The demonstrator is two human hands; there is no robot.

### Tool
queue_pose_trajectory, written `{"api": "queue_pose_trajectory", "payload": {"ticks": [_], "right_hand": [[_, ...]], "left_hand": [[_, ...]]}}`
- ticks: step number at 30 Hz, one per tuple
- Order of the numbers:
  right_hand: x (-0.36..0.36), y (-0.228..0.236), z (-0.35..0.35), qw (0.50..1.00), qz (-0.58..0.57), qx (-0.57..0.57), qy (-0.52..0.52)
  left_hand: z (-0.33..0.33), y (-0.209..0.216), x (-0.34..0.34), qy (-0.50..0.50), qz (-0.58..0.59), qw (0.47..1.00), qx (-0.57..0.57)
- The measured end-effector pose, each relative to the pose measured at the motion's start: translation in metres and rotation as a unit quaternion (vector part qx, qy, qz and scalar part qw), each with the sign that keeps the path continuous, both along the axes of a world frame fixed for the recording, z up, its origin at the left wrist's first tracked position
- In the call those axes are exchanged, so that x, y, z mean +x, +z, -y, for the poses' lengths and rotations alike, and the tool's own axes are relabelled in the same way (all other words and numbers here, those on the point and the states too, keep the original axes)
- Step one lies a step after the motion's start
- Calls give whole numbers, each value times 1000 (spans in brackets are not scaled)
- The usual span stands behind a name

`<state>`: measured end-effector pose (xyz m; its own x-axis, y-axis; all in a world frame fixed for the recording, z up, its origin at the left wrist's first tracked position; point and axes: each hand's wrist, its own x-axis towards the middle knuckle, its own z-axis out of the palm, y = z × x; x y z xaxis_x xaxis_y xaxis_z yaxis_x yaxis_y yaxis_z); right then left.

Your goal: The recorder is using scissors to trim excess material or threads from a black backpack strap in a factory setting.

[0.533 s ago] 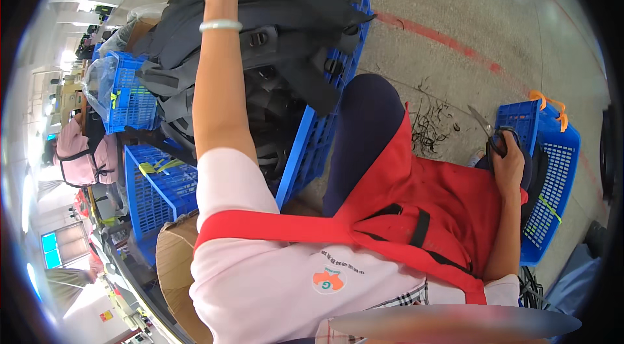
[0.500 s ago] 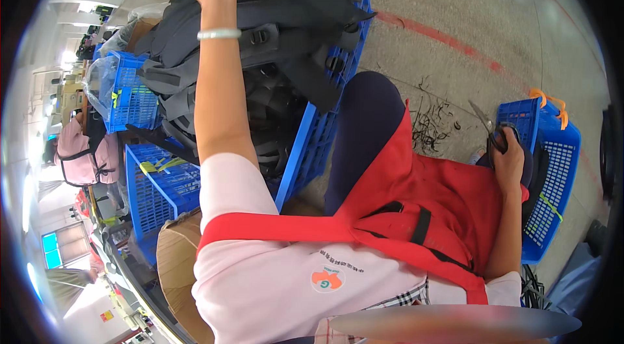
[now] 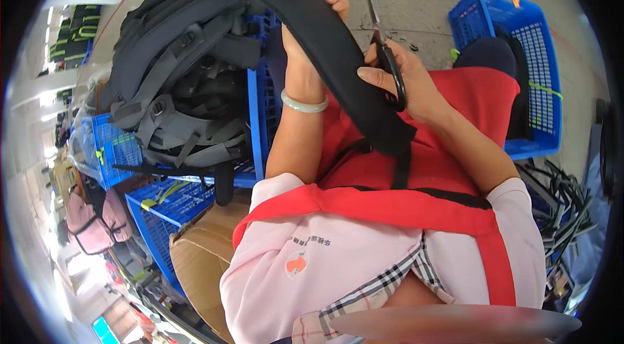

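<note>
Here, item: black strap point(image 3: 305, 32), held up across red apron point(image 3: 468, 149). Left hand point(image 3: 312, 25) closed round strap from behind. Right hand point(image 3: 406, 80) gripped scissors point(image 3: 383, 45), fingers through loops, blades near-closed, pointing up beside strap. Step judged: trimming strap edge. Next move called for: blades opened, set on edge.

Long black padded strap point(image 3: 305, 25), curved, slanting across red apron; black-handled scissors point(image 3: 383, 38) alongside.

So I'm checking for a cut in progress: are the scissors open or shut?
Shut, as far as shows: the scissors in the right hand point up as one narrow blade, beside the black padded strap, not across it.
</note>
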<state>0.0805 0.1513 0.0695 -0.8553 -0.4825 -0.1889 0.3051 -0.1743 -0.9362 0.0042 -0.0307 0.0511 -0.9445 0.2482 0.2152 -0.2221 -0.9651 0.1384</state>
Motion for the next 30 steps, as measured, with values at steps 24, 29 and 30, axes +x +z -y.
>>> {"api": "queue_pose_trajectory", "payload": {"ticks": [24,29,30], "right_hand": [[22,-31,-62,969,-168,174,-44],[28,-17,-66,944,-199,261,-7],[29,-16,-65,933,-222,284,-7]], "left_hand": [[-3,3,58,130,77,925,-349],[-6,1,62,116,57,930,-345],[-8,3,62,109,52,931,-346]]}}
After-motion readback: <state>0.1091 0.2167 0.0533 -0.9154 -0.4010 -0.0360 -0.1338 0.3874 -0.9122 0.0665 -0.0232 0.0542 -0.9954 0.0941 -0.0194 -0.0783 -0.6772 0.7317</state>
